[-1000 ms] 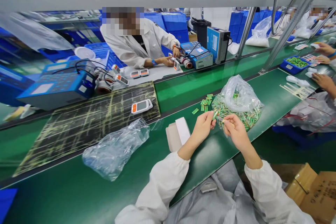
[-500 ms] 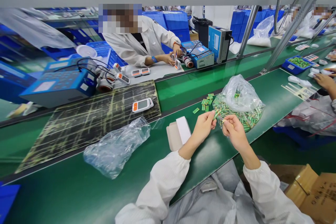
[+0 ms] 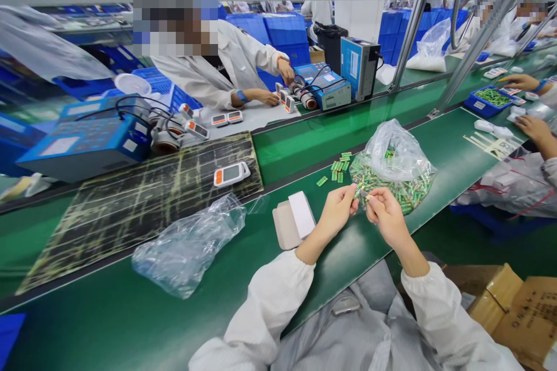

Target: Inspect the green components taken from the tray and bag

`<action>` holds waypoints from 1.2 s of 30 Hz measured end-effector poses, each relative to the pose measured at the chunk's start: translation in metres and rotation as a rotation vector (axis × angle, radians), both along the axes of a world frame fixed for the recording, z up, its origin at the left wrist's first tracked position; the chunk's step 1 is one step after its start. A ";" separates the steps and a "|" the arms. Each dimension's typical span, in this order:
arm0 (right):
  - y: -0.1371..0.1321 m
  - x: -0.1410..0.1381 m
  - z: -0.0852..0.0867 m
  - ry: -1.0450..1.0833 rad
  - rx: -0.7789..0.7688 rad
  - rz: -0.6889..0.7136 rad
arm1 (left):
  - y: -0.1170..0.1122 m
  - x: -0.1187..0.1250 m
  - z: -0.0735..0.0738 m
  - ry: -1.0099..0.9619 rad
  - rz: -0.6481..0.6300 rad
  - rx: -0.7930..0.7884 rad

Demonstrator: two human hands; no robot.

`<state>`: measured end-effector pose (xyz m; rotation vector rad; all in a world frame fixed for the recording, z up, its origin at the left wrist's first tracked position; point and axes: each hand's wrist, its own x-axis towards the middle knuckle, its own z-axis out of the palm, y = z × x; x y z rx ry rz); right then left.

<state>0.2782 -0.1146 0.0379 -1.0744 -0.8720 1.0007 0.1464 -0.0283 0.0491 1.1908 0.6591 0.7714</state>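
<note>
Pinching a green battery [image 3: 357,191], the left hand [image 3: 338,208] faces the right hand [image 3: 386,215], which grips an indistinct tiny piece [image 3: 367,198].

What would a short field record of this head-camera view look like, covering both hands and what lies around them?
Left hand: pinching a small green cylinder
Right hand: fingertips pinched on a small item, too small to identify
Beyond hands: clear bag full of green cylinders
Left of bag: loose green cylinders on the green bench
Near left wrist: white-and-grey box
Farther left: crumpled clear plastic
Dark board: one white-and-orange device on it
Across: co-worker's hand near similar devices
</note>
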 end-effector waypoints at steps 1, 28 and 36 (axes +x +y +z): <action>-0.001 0.000 0.000 0.004 -0.001 0.003 | 0.000 0.000 0.000 -0.017 0.005 -0.023; -0.014 0.001 0.002 0.007 -0.037 0.001 | -0.010 0.003 0.005 -0.054 -0.020 -0.124; -0.012 -0.005 0.000 0.004 -0.019 -0.026 | -0.010 -0.004 0.004 0.123 0.022 0.142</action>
